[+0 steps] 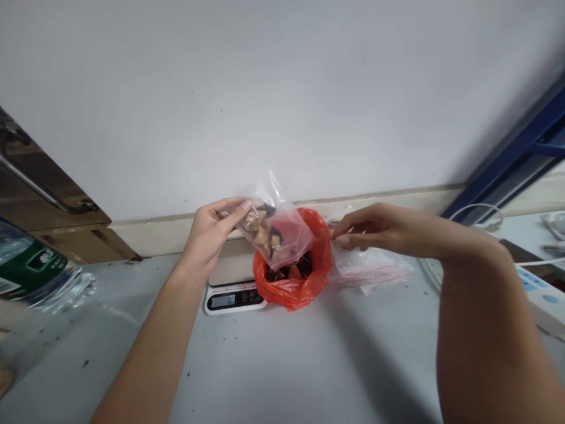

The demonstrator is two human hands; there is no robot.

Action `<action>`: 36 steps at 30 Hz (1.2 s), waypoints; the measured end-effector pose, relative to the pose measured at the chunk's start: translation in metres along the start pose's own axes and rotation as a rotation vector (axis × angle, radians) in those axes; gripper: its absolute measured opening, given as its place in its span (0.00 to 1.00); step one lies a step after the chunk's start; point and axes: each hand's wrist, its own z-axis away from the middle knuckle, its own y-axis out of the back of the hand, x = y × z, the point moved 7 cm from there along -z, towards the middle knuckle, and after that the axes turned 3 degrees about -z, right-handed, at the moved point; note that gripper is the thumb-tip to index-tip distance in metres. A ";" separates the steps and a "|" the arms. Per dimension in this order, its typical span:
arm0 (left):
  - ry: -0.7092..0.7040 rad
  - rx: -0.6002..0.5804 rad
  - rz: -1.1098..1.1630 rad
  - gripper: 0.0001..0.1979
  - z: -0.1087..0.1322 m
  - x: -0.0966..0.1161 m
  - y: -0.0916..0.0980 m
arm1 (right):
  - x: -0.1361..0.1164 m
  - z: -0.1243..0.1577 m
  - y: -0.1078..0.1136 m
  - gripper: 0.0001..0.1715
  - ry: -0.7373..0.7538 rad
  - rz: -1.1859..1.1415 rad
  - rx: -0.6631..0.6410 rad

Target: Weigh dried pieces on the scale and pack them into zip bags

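Note:
My left hand [223,227] pinches the edge of a clear plastic bag [282,235] that holds several tan and dark dried pieces. The bag is tilted above a red plastic bag [293,294], whose open mouth shows dark and orange-brown dried bits. At the right rim of the red bag, my right hand [364,227] has its thumb and fingers drawn together; what they hold, if anything, is too small to make out. A white kitchen scale [236,299] with a lit display, which appears to read 0.0, lies partly hidden behind the red bag.
Flat clear zip bags [375,271] lie under and beside my right hand. A large water bottle [35,265] with a green label stands at the left. A white power strip [545,300] and cables lie on the right. Behind is a pale wall [282,106]; dark crumbs dot the grey tabletop [247,365].

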 end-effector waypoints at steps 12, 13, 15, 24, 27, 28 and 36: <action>-0.215 -0.016 0.106 0.12 0.008 0.024 -0.023 | -0.001 -0.019 -0.002 0.34 -0.098 0.105 0.162; -0.209 -0.007 0.152 0.13 0.008 0.024 -0.020 | -0.001 -0.022 -0.005 0.37 -0.109 0.090 0.179; -0.185 0.004 0.223 0.15 0.007 0.023 -0.016 | 0.001 -0.028 -0.007 0.43 -0.127 0.003 0.266; -0.103 -0.018 0.238 0.18 0.004 0.019 0.014 | -0.003 -0.048 -0.029 0.26 -0.151 -0.471 0.342; -0.131 -0.042 0.035 0.19 0.003 0.024 0.030 | -0.011 -0.049 -0.029 0.26 -0.125 -0.530 0.432; -0.150 -0.039 -0.029 0.18 0.002 0.026 0.037 | -0.014 -0.050 -0.031 0.26 -0.102 -0.560 0.445; -0.105 0.056 -0.370 0.13 0.005 0.029 0.105 | -0.045 -0.069 -0.069 0.25 -0.065 -0.543 0.403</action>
